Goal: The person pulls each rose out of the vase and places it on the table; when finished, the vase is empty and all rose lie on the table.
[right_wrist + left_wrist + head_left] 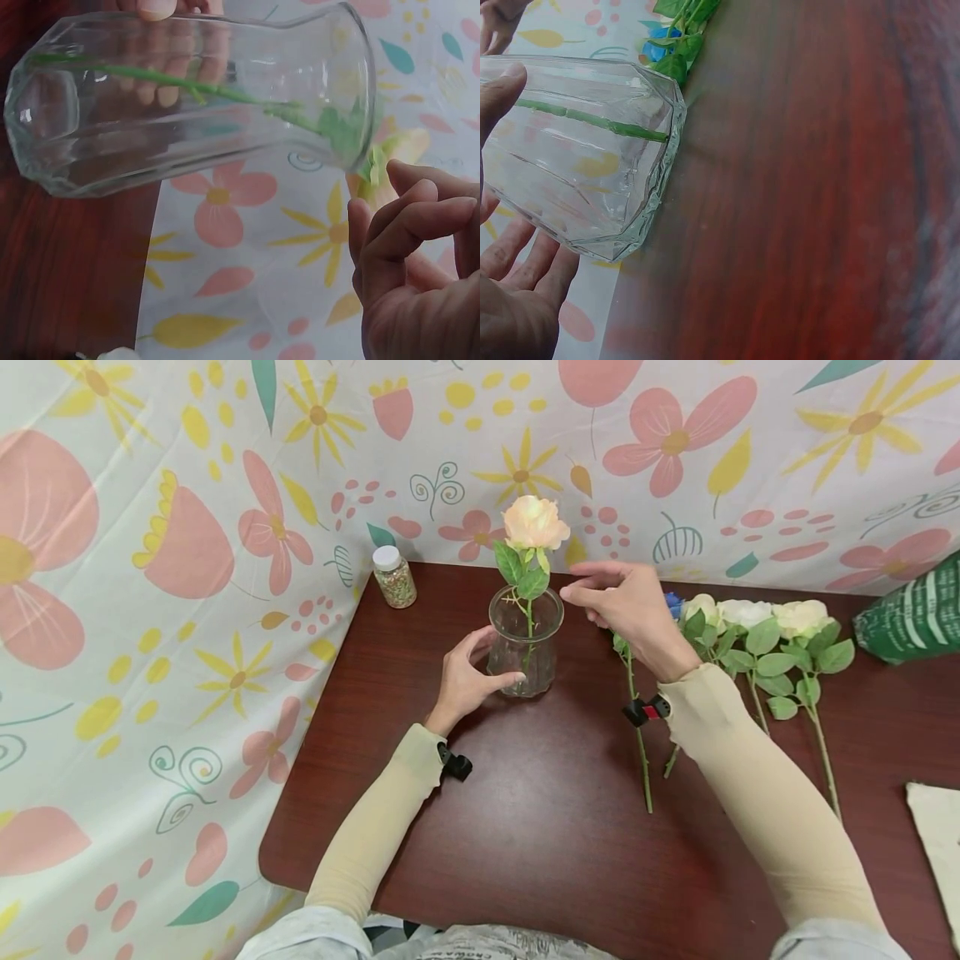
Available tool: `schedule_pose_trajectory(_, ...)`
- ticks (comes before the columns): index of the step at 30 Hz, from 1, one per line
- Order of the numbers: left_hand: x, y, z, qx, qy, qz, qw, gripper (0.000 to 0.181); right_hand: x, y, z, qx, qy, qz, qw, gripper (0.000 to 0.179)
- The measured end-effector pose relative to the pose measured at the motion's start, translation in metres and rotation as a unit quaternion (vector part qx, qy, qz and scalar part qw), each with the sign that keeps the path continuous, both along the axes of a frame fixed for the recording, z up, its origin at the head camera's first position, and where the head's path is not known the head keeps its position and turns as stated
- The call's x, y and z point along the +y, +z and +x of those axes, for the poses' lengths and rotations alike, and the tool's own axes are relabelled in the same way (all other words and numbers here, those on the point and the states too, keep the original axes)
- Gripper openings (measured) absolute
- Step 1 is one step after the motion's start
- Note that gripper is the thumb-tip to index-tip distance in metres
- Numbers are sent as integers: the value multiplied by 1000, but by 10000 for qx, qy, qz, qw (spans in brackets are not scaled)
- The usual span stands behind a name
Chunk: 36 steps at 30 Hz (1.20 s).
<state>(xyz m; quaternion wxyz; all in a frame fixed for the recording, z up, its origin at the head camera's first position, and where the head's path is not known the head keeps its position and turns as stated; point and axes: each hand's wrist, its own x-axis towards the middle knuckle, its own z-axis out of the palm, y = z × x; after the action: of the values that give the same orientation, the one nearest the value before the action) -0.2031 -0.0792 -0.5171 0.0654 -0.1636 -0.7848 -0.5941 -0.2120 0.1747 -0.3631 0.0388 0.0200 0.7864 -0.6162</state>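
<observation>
A clear glass vase (542, 670) stands upright on the table, with a single peach rose (536, 522) in it. Its green stem (592, 120) runs down to the vase's bottom in the left wrist view. My left hand (463, 683) holds the vase from the left, thumb on the near side and fingers around the far side. Just right of the vase's rim is my right hand (630, 606), its fingers loosely bent with nothing between them. In the right wrist view, that hand (420, 262) appears beside the rose's head, apart from the vase.
On the right lie several cut roses with pale heads (798, 618) and a blue one (673, 604). A white-capped jar (395, 581) stands at the back left. A green bag (911, 614) and beige cloth (933, 827) are at the right; a floral curtain (450, 435) hangs behind.
</observation>
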Motion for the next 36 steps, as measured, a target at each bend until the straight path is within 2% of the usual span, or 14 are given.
schedule_pose_trajectory(7,-1,0,1,-28,-9,-28,10000,83,-19,5,-12,-35,177,208,9996,44)
schedule_pose_trajectory(15,-1,-1,1,-34,8,-97,9999,83,-34,12,-23,104,189,938,9954,47)
schedule_pose_trajectory(25,-1,-2,1,-28,-37,-63,10000,84,-53,20,-25,374,249,1935,9801,53)
schedule_pose_trajectory(30,-1,-1,1,-29,-17,-103,9999,84,-58,18,-24,632,214,2218,9728,56)
schedule_pose_trajectory(36,-1,0,1,-62,30,-177,9998,82,-63,18,-25,898,190,2402,9664,49)
